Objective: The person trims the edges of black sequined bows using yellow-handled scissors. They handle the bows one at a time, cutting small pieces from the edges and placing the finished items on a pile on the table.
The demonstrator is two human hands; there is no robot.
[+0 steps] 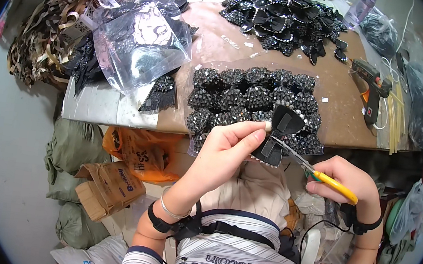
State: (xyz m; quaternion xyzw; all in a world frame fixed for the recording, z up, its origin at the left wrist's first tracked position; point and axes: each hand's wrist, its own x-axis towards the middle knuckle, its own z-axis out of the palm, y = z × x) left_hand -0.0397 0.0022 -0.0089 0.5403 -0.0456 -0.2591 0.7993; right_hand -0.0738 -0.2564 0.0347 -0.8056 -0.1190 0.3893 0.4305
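My left hand (227, 149) pinches a black fabric bow (278, 134) with a studded edge, held up just in front of the table edge. My right hand (344, 181) grips yellow-handled scissors (316, 172), whose blades reach the middle of the bow. Just behind the bow, a batch of black rhinestone bows (249, 97) lies in rows on a clear plastic sheet on the brown table (340, 120).
A second pile of black bows (285, 12) sits at the back. A glue gun (373, 88) and glue sticks (394, 121) lie right. Clear bags of pieces (140, 45) and ribbon scraps (51, 25) lie left. An orange bag (138, 152) and cardboard box (106, 188) sit below.
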